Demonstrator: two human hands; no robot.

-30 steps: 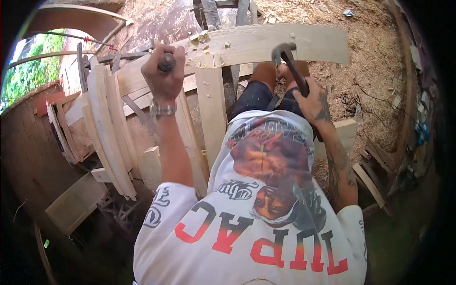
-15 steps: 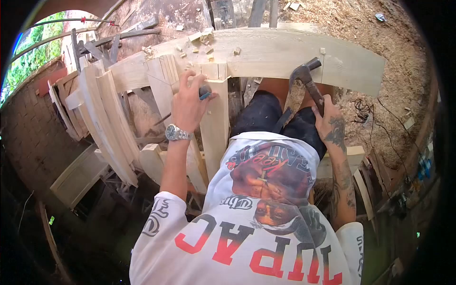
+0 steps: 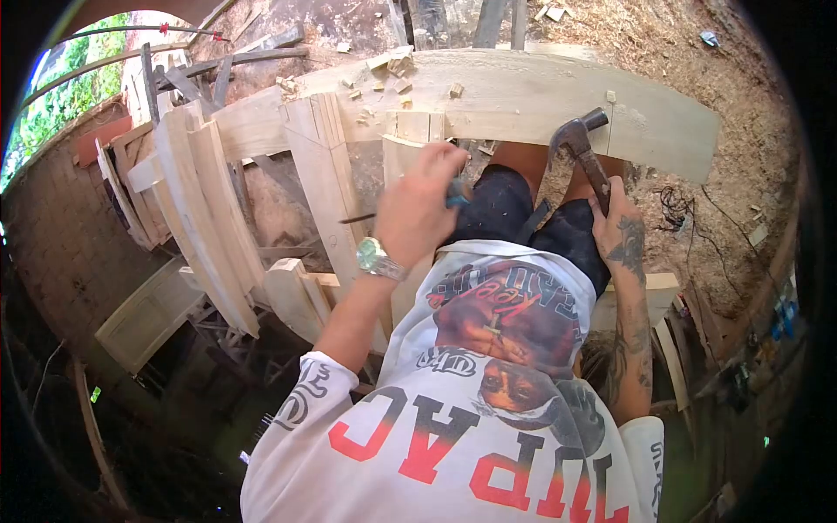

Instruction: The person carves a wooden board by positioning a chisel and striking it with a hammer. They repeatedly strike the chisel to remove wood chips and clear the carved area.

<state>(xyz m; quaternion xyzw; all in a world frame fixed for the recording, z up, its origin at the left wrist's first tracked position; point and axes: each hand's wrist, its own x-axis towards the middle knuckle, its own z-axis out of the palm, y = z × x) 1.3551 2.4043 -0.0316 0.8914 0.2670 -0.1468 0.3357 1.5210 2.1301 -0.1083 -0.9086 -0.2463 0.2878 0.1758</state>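
Note:
My left hand (image 3: 417, 202), slightly blurred, is closed round a chisel (image 3: 459, 191) with a blue and dark handle. Its thin dark shaft sticks out to the left of the hand. Below the hand lies an upright pale wooden piece (image 3: 403, 157), whose end meets a long curved plank (image 3: 514, 91). In my right hand (image 3: 615, 213) is a claw hammer (image 3: 573, 138), gripped by its handle over my right thigh, with the head near the plank's lower edge. Small wood chips (image 3: 403, 85) lie on the plank.
Another upright wooden piece (image 3: 316, 144) stands left of the hand, and curved boards (image 3: 205, 200) lean farther left. Sawdust and shavings (image 3: 645, 52) cover the ground beyond. A dark cable (image 3: 676, 209) lies at the right.
My left hand has moved right and toward my body with the chisel, away from the plank's edge. The hammer stays in my right hand, almost unmoved.

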